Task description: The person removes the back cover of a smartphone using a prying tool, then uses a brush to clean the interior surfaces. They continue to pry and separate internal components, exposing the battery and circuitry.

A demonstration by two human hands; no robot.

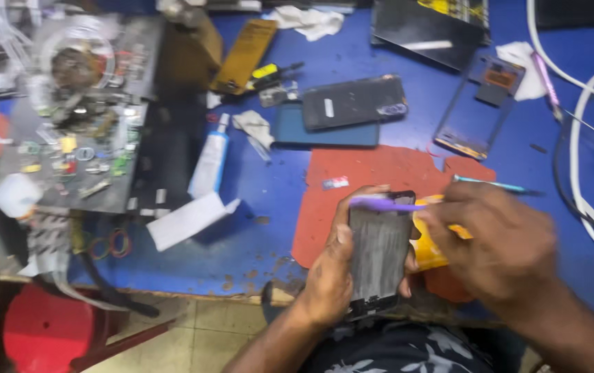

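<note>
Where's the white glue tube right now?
In the head view the white glue tube lies on the blue table, left of centre, between the dark cluttered tray and a crumpled white tissue.

Right hand (497, 242) is motion-blurred; its fingers (442, 217) cannot be made out singly, and they cover the yellow item (426, 254) beneath them. Phone panel (380, 252) between both hands: lower end hidden behind the left hand (331, 276). Purple tool (383, 204) smeared.

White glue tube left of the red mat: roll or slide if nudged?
The white tube lies flat on the blue bench, so a side nudge probably rolls it. It looks soft-walled and light, likely denting under a pinch. Its blue-capped end may make it veer.
</note>
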